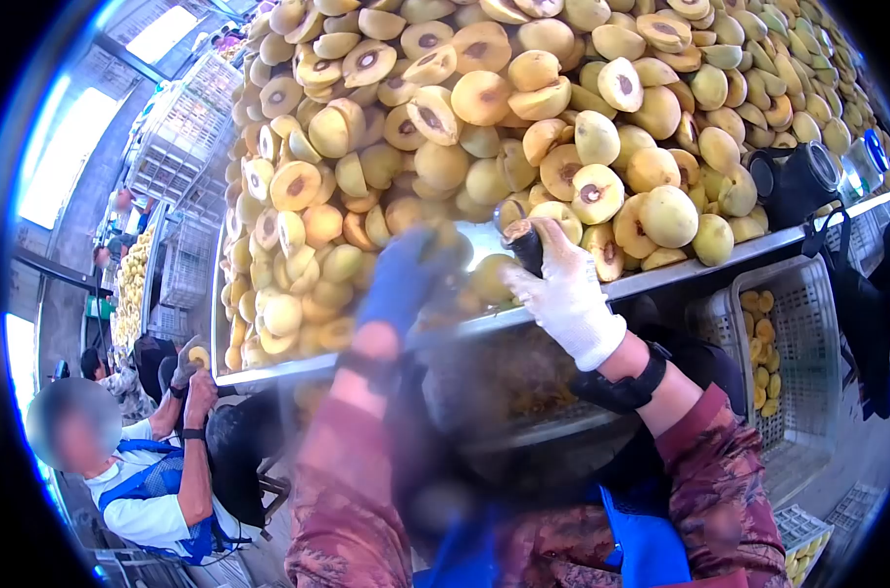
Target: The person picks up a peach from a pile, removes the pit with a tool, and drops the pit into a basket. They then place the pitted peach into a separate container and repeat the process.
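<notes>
The right hand [567, 294], white-gloved, grasps a dark-handled tool [529, 253] above the near edge of the worktop [675, 278], close against heaped yellow peach halves [482, 98]. The blue-gloved left hand [406, 279] is over the same edge, farther left; blurred, so I can't tell whether it grips anything. A black container [797, 186] stands toward that edge's right end.

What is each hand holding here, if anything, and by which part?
The right hand holds a dark-handled tool by its handle. The left hand is too blurred to tell whether it holds anything.
</notes>
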The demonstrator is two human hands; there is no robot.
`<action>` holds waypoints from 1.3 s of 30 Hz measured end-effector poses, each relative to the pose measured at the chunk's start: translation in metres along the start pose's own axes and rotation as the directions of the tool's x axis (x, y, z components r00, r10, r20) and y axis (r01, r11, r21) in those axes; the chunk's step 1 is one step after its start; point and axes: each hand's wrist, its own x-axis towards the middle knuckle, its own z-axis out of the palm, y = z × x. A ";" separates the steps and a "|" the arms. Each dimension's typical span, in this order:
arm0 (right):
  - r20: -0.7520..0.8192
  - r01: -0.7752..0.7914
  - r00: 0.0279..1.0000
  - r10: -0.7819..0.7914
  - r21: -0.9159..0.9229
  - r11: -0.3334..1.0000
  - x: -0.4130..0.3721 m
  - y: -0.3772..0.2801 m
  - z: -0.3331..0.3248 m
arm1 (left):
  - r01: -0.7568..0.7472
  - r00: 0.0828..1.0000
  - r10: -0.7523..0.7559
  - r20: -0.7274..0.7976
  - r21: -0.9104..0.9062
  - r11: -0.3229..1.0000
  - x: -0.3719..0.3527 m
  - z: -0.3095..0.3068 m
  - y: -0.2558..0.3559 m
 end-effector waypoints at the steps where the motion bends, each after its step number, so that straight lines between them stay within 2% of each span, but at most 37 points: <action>1: 0.011 -0.008 1.000 0.008 -0.010 1.000 -0.001 0.001 0.000 | -0.022 0.999 0.020 0.026 0.099 0.995 0.005 0.002 -0.004; 3: 0.020 -0.025 0.999 0.026 -0.035 0.999 -0.003 0.005 -0.004 | -0.091 0.994 0.102 -0.039 0.213 0.973 0.010 0.012 0.002; 4: 0.055 -0.071 0.996 0.071 -0.008 0.997 -0.004 0.002 -0.008 | -0.121 0.988 0.147 -0.051 0.347 0.930 0.010 0.011 0.008; 7: 0.065 -0.096 0.994 0.090 0.093 0.991 -0.006 0.002 -0.013 | 0.045 0.995 -0.003 -0.098 0.436 0.899 0.023 0.001 0.016; 8: 0.044 -0.072 0.996 0.071 0.004 0.997 -0.006 0.002 -0.016 | -0.018 0.984 0.084 -0.156 0.382 0.924 0.023 0.000 0.008; 11: 0.011 -0.015 1.000 0.016 -0.052 0.999 -0.008 0.009 -0.016 | 0.056 0.998 -0.047 -0.033 0.372 0.926 0.025 0.003 0.000; 12: 0.037 -0.061 0.997 0.062 -0.026 0.998 -0.009 0.009 -0.017 | 0.073 0.997 -0.072 -0.017 0.391 0.918 0.025 0.003 0.004; 15: 0.098 -0.151 0.984 0.146 0.049 0.987 -0.014 0.008 -0.016 | 0.057 0.990 -0.079 0.121 0.171 0.984 0.029 0.005 0.018; 18: 0.105 -0.141 0.986 0.129 0.121 0.983 -0.012 0.006 -0.011 | -0.178 0.973 0.169 0.155 0.045 0.983 0.042 0.022 0.015; 21: 0.088 -0.141 0.988 0.129 0.142 0.980 -0.007 -0.001 -0.013 | -0.050 0.995 0.053 0.087 -0.042 0.998 0.029 0.014 0.028; 22: 0.082 -0.140 0.988 0.129 0.154 0.978 -0.005 -0.002 -0.014 | -0.047 0.994 0.076 0.080 -0.316 0.948 0.024 0.011 0.023; 25: 0.066 -0.117 0.992 0.109 0.134 0.984 -0.004 -0.017 -0.015 | 0.195 0.962 0.003 0.272 -0.699 0.688 -0.009 -0.015 0.028; 27: 0.053 -0.037 0.998 0.030 0.122 0.992 -0.004 -0.022 -0.009 | 0.114 0.989 0.017 0.147 -0.831 0.544 -0.039 -0.015 0.036; 28: 0.042 0.025 0.999 -0.031 0.127 0.992 -0.005 -0.022 -0.004 | 0.105 0.989 0.031 0.145 -0.832 0.545 -0.051 -0.011 0.032; 29: 0.031 0.086 0.995 -0.091 0.130 0.988 -0.006 -0.023 0.001 | 0.180 0.978 0.003 0.210 -0.843 0.507 -0.061 -0.007 0.029; 30: 0.089 0.044 0.994 -0.056 0.134 0.990 -0.010 -0.029 0.002 | 0.170 0.983 -0.010 0.184 -0.882 0.440 -0.073 -0.003 0.037; 31: 0.100 0.072 0.991 -0.084 0.122 0.990 -0.012 -0.026 0.005 | 0.159 0.987 -0.025 0.161 -0.915 0.371 -0.084 0.002 0.047; 33: 0.121 0.128 0.983 -0.139 0.099 0.987 -0.017 -0.017 0.011 | -0.100 0.994 0.038 -0.104 -0.691 0.716 -0.090 0.031 0.023; 35: 0.135 0.239 0.963 -0.233 -0.023 0.971 -0.016 -0.015 0.012 | -0.086 0.995 0.022 -0.094 -0.761 0.643 -0.090 0.042 0.013; 36: 0.146 0.291 0.950 -0.278 -0.082 0.953 -0.016 -0.014 0.012 | 0.063 0.998 -0.030 0.056 -0.923 0.380 -0.090 0.041 0.014; 37: 0.161 0.344 0.933 -0.322 -0.139 0.929 -0.016 -0.013 0.013 | 0.213 0.977 -0.035 0.211 -0.974 0.078 -0.089 0.039 0.018; 38: 0.174 0.364 0.927 -0.332 -0.206 0.908 -0.016 -0.012 0.014 | 0.183 0.974 -0.146 0.175 -0.982 0.049 -0.092 0.042 0.028; 39: 0.185 0.380 0.922 -0.339 -0.273 0.884 -0.016 -0.011 0.014 | 0.108 0.993 -0.070 0.098 -0.983 0.147 -0.091 0.042 0.027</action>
